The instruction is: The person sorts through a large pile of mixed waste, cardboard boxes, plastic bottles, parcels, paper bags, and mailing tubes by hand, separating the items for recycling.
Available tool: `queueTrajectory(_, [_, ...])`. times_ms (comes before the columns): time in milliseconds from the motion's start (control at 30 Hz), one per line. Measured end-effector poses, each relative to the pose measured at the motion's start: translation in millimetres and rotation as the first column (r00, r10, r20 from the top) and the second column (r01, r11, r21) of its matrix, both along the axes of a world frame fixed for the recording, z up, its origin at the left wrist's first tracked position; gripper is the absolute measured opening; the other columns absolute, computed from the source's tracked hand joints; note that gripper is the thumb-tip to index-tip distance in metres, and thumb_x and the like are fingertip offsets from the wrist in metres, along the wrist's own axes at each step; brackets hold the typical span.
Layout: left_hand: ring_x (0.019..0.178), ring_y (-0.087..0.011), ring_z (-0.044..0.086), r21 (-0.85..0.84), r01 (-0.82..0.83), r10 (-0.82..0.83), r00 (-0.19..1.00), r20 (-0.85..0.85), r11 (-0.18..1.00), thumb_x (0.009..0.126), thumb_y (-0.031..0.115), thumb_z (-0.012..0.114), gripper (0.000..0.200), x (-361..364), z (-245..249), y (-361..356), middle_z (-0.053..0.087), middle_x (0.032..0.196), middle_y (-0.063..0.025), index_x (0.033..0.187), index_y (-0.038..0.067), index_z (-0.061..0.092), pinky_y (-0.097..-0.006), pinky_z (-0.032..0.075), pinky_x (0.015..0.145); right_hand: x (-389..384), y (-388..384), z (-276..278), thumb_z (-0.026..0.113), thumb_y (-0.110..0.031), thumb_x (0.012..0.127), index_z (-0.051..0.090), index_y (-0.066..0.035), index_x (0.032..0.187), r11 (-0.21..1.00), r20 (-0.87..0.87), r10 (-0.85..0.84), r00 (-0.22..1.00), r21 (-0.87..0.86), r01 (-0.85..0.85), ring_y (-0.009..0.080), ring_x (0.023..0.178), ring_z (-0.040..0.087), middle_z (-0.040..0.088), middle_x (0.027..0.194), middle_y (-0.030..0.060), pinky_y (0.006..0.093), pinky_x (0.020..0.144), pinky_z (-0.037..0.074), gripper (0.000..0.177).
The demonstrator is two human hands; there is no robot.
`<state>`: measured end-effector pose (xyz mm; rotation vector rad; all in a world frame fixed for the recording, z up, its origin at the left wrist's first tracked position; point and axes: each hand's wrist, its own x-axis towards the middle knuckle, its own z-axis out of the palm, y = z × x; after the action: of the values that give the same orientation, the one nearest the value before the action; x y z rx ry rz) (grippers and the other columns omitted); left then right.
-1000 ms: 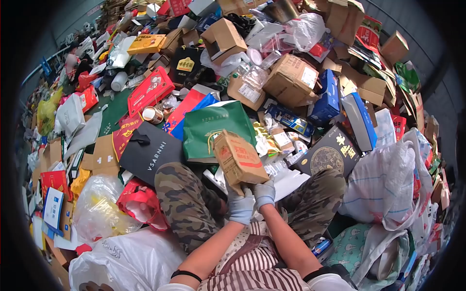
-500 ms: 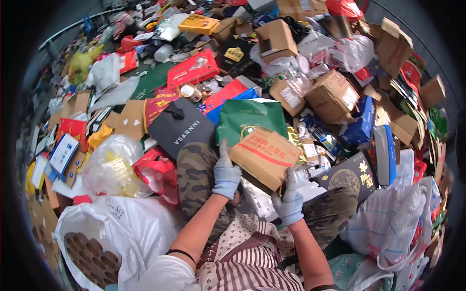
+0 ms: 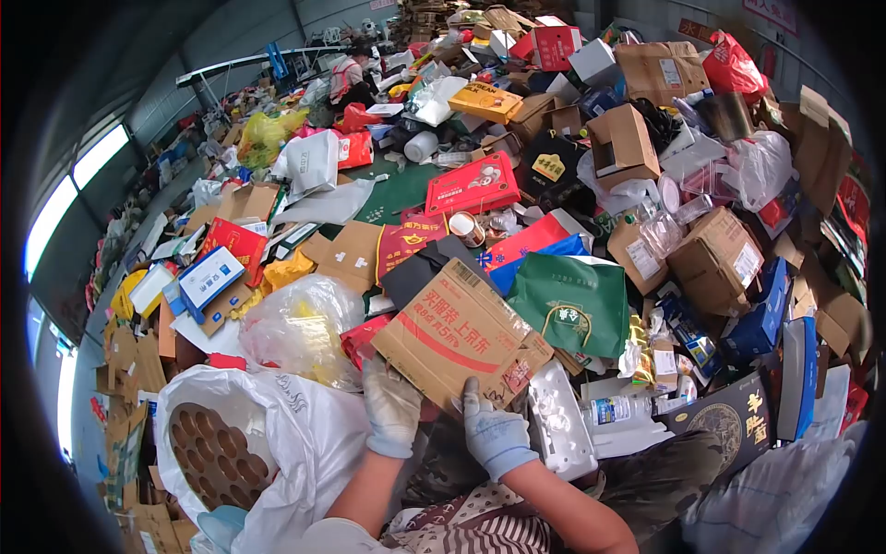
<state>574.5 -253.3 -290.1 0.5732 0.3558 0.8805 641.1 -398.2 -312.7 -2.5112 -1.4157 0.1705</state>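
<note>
1. The left hand (image 3: 392, 406), in a pale grey work glove, is clamped round the lower left edge of a flattened brown cardboard box with red printing (image 3: 452, 328).
2. The right hand (image 3: 494, 434), gloved the same way, grips the box's lower right part, with its fingers spread up the printed face.
3. The box is held up, tilted, in front of the seated person, above the lap and the heap of waste packaging.
4. Just left of the left hand sits a big white plastic sack (image 3: 305, 443) with its mouth open; a brown moulded pulp tray (image 3: 212, 452) shows inside.
5. Behind the sack, near the box's left corner, lies a crumpled clear plastic bag with yellow contents (image 3: 300, 328).
6. Right of the box lies a dark green paper carrier bag (image 3: 568, 300). A black paper bag (image 3: 415, 272) pokes out behind the box's top edge.
7. Just right of the right hand lies a white plastic tray (image 3: 558, 420), with a clear plastic bottle (image 3: 620, 409) beside it.
</note>
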Motion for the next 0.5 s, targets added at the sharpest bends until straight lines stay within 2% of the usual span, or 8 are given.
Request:
queueTrajectory(33, [0.109, -0.0196, 0.053, 0.001, -0.041, 0.041, 0.997, 0.065, 0.999, 0.09, 0.04, 0.049, 0.042, -0.7, 1.1, -11.4, 0.057, 0.116, -0.0041, 0.119, 0.009, 0.049, -0.0372, 0.042, 0.095, -1.5, 1.5, 1.9, 0.042, -0.02, 0.085, 0.024, 0.001, 0.137, 1.0, -0.009, 0.014, 1.0, -0.011, -0.014, 0.0277, 0.063, 0.065, 0.063, 0.091, 0.0166, 0.0447, 0.05, 0.047, 0.059])
queueTrajectory(67, [0.104, -0.0198, 0.056, -0.064, -0.035, 0.04, 0.996, 0.079, 0.997, 0.089, 0.029, 0.054, 0.037, 1.1, -0.7, -22.4, 0.057, 0.115, -0.0054, 0.119, 0.008, 0.048, -0.0365, 0.046, 0.089, -1.9, 0.2, 3.9, 0.04, -0.02, 0.085, 0.024, 0.001, 0.137, 0.999, -0.012, 0.04, 0.999, -0.027, -0.04, 0.0274, 0.063, 0.065, 0.063, 0.091, 0.0164, 0.0448, 0.049, 0.047, 0.058])
queueTrajectory(167, [0.099, -0.0249, 0.059, -0.011, 0.113, -0.108, 0.908, -0.406, 0.993, 0.085, 0.018, 0.059, 0.039, 6.0, -34.2, -2.5, 0.059, 0.112, -0.0084, 0.121, 0.006, 0.047, -0.0398, 0.049, 0.087, 5.3, -10.9, 5.1, 0.049, -0.023, 0.081, 0.026, 0.0, 0.137, 0.986, -0.056, 0.165, 0.985, 0.019, -0.164, 0.028, 0.066, 0.065, 0.062, 0.092, 0.0162, 0.0459, 0.052, 0.047, 0.065])
queueTrajectory(200, [0.096, -0.0246, 0.06, -0.018, 0.112, -0.11, 0.915, -0.389, 0.994, 0.084, 0.012, 0.059, 0.038, 13.2, -37.2, 2.5, 0.06, 0.109, -0.009, 0.119, 0.006, 0.048, -0.0394, 0.05, 0.084, 12.1, -21.8, 12.5, 0.056, -0.03, 0.08, 0.027, -0.003, 0.137, 0.963, -0.14, 0.254, 0.957, 0.126, -0.238, 0.0287, 0.067, 0.064, 0.062, 0.092, 0.0167, 0.0436, 0.056, 0.048, 0.069])
queueTrajectory(267, [0.094, -0.0222, 0.061, 0.046, 0.084, -0.064, 0.939, -0.338, 0.995, 0.081, 0.006, 0.061, 0.034, 32.3, -32.6, 19.1, 0.062, 0.101, -0.0088, 0.114, 0.005, 0.052, -0.038, 0.051, 0.081, 34.7, -40.6, 10.4, 0.059, -0.033, 0.085, 0.037, -0.005, 0.134, 0.897, -0.494, 0.425, 0.759, 0.346, -0.276, 0.0147, 0.067, 0.061, 0.062, 0.085, 0.0124, 0.0261, 0.06, 0.046, 0.061])
queueTrajectory(333, [0.091, -0.0213, 0.061, 0.127, -0.04, 0.083, 0.931, -0.355, 0.991, 0.078, 0.011, 0.065, 0.035, 49.8, -39.5, 61.4, 0.063, 0.098, -0.0078, 0.111, 0.004, 0.054, -0.0368, 0.05, 0.078, 49.4, -56.9, 21.2, 0.056, -0.01, 0.088, 0.041, 0.003, 0.128, 0.938, -0.927, 0.317, 0.199, 0.338, 0.08, 0.0119, 0.077, 0.059, 0.064, 0.097, 0.0079, 0.0249, 0.067, 0.047, 0.046])
queueTrajectory(433, [0.088, -0.0208, 0.06, -0.061, -0.319, 0.271, 0.877, -0.397, 0.946, 0.076, 0.013, 0.067, 0.04, 43.5, -31.2, 151.5, 0.062, 0.101, -0.0079, 0.113, 0.005, 0.054, -0.0353, 0.047, 0.079, 98.6, -74.1, -6.0, 0.053, -0.015, 0.09, 0.049, 0.0, 0.121, 0.856, -0.916, 0.228, 0.329, 0.35, 0.379, 0.0024, 0.043, 0.04, 0.053, 0.062, -0.0029, 0.0188, 0.037, 0.03, 0.035])
queueTrajectory(500, [0.088, -0.0218, 0.059, -0.077, -0.488, 0.44, 0.836, -0.328, 0.869, 0.075, 0.013, 0.067, 0.045, -1.3, -16.3, 223.6, 0.06, 0.105, -0.009, 0.117, 0.005, 0.052, -0.0368, 0.048, 0.077, 146.4, -94.6, -24.7, 0.055, -0.024, 0.088, 0.056, -0.002, 0.113, 0.803, -0.939, 0.202, 0.277, 0.321, 0.503, 0.0045, 0.035, 0.035, 0.047, 0.054, -0.0045, 0.0208, 0.034, 0.027, 0.033])
